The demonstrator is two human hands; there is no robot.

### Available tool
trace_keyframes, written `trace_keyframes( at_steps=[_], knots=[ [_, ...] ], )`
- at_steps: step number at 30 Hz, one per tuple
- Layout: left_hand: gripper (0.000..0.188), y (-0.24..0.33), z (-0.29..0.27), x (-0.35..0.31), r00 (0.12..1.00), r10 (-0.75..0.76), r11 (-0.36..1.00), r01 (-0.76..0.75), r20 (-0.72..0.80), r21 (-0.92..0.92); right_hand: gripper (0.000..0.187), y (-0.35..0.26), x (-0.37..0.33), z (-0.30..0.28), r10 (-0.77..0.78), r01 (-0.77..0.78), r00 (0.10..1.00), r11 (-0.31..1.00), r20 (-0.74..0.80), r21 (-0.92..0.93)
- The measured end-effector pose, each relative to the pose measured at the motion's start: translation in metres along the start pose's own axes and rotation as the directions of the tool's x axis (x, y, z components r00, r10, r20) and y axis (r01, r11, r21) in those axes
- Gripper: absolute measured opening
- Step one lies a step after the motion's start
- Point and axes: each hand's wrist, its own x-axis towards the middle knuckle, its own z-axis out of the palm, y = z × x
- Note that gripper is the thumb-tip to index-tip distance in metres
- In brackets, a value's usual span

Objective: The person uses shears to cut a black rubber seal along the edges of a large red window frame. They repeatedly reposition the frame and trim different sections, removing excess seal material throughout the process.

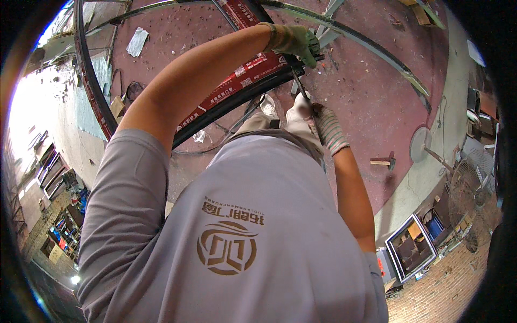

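Note:
A dark metal frame with red printed film along its bars lies across in front of me, its near corner by my feet. My left hand, in a green-grey work glove, is closed over that corner; its thumb is hidden. My right hand, in a striped knit glove, is lower and to the right, closed round a slim, dark, bar-like tool. The tool slants up to the frame's corner just below my left hand, and its tip seems to touch there. What kind of tool it is cannot be made out.
A hammer lies on the red floor at right. Curved-looking long bars cross the far side. A standing fan and a framed pane are at far right. A cable runs near my feet.

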Motion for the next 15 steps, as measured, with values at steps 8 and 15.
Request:
trace_keyframes(
  at_steps=[8,15],
  knots=[
    [0.039,0.004,-0.005,-0.006,0.997,-0.070,0.992,0.074,0.042,-0.107,0.042,-0.004,0.013,-0.003,-0.152,0.151,0.988,0.970,0.012,-0.190],
    [0.040,0.003,-0.006,-0.004,0.999,-0.023,0.999,0.024,0.045,-0.029,0.061,-0.038,0.001,-0.025,-0.147,0.148,0.987,0.989,-0.064,-0.001]
  ],
)
